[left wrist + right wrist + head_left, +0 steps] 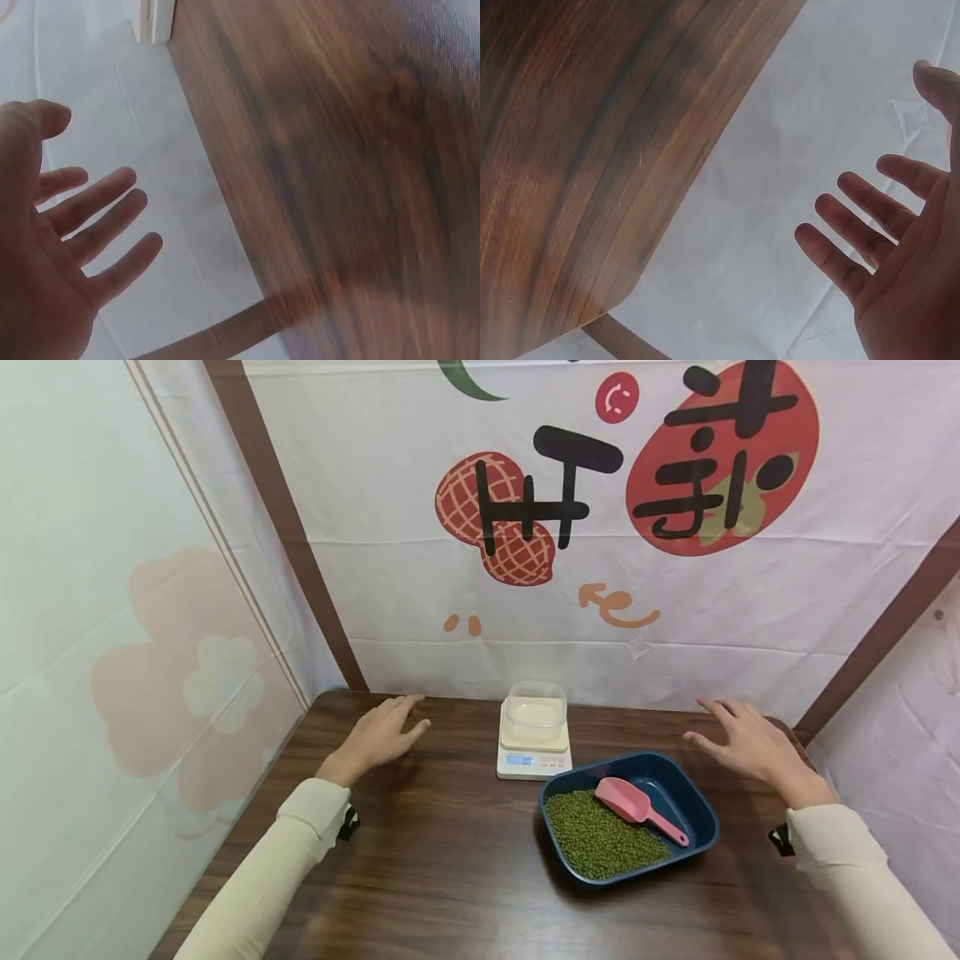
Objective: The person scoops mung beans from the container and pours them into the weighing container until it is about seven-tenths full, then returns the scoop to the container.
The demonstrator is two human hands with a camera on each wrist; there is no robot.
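My left hand (377,735) hovers over the back left of the table, fingers spread and holding nothing. On the other side my right hand (753,745) hangs over the back right, its fingers also apart and nothing in them. Between the hands stands a white kitchen scale (517,764) whose display reads about zero. A clear plastic container (536,708) sits on the scale's platform. Nearer the right hand lies a dark blue tray (693,810) with green mung beans (592,839) heaped toward its left side. A pink scoop (626,800) rests in the tray, its handle pointing right.
The dark wooden table (420,877) runs back to a white printed curtain (405,568) just behind the scale. Another pale curtain (60,760) hangs along the left side. A corner of the scale (154,19) shows at the top of the left wrist view.
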